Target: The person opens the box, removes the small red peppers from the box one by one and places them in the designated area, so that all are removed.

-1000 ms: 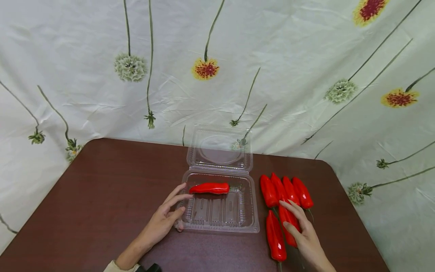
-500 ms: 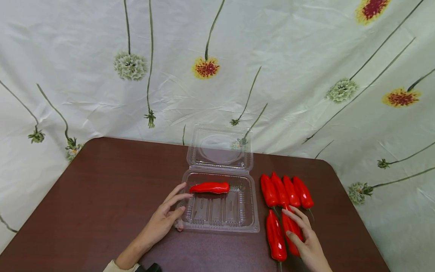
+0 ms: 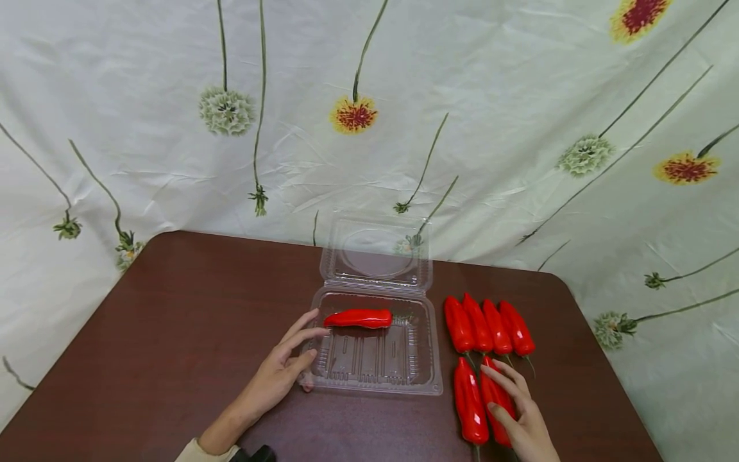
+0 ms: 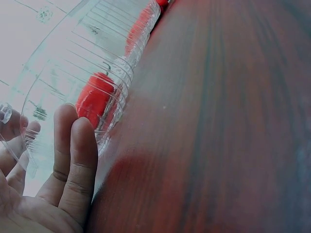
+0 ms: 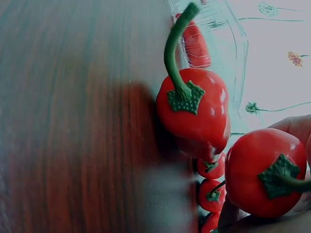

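Note:
My left hand (image 3: 278, 375) rests at the left side of a clear plastic clamshell box (image 3: 432, 382), its fingers straight and lying over the rim. In the left wrist view two fingertips (image 4: 83, 128) show right beside the box wall. One red chili pepper (image 3: 360, 319) lies crosswise inside, toward the hinge. To the right of the box, my right hand (image 3: 524, 410) holds another red pepper (image 5: 260, 170) between thumb and fingers, low over the table. A neighbouring pepper (image 3: 470, 404) lies just left of it, its green stem toward me.
Beyond the held pepper several more red peppers (image 3: 485, 326) lie side by side in a row. The box's lid (image 3: 375, 250) stands raised at the back, near the flowered cloth (image 3: 288, 147). The dark wooden table (image 3: 219, 308) extends left of the box.
My right hand has drawn the pepper it holds toward me, away from the back row and alongside the nearer pepper. The left hand and the box have kept their place.

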Demonstrator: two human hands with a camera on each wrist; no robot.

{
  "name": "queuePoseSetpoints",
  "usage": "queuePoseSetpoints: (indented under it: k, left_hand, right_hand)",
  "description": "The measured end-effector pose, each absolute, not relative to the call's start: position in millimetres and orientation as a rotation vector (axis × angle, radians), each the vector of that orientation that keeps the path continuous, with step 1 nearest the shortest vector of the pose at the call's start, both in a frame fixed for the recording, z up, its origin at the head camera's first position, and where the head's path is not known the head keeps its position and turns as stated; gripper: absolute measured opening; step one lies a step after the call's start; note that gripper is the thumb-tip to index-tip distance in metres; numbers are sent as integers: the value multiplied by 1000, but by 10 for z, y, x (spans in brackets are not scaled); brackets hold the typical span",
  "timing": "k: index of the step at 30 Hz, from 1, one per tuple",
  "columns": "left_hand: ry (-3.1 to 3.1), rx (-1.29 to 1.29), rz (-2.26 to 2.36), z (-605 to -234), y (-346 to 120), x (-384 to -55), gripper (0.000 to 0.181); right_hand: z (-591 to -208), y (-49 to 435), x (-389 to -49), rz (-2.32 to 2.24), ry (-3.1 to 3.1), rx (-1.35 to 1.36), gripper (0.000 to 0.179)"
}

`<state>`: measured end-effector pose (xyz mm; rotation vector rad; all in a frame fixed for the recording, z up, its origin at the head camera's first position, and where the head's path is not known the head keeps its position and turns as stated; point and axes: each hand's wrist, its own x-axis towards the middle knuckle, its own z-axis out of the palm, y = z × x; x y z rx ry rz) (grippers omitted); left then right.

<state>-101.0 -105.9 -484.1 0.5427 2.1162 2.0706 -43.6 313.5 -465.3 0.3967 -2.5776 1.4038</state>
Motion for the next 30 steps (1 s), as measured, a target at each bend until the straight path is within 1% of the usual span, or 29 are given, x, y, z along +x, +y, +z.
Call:
queuePoseSetpoints:
  k: [11, 19, 26, 30]
  left_hand:
    - [2114, 541, 2065, -4835, -1057, -1015, 36]
    - [2128, 537, 2059, -4845, -1061, -1005, 36]
    - [2139, 493, 2036, -4847, -1055, -1007, 36]
    - [2136, 511, 2042, -4845, -1059, -1005, 36]
  right_hand:
    - [-4655, 3141, -409, 1364, -2694, 238, 45]
    - [-4689, 3157, -419, 1339, -2672, 278, 44]
    - [-4717, 3171, -414, 1305, -2673, 288, 48]
    - [-4732, 3177, -412, 1280, -2674, 285, 49]
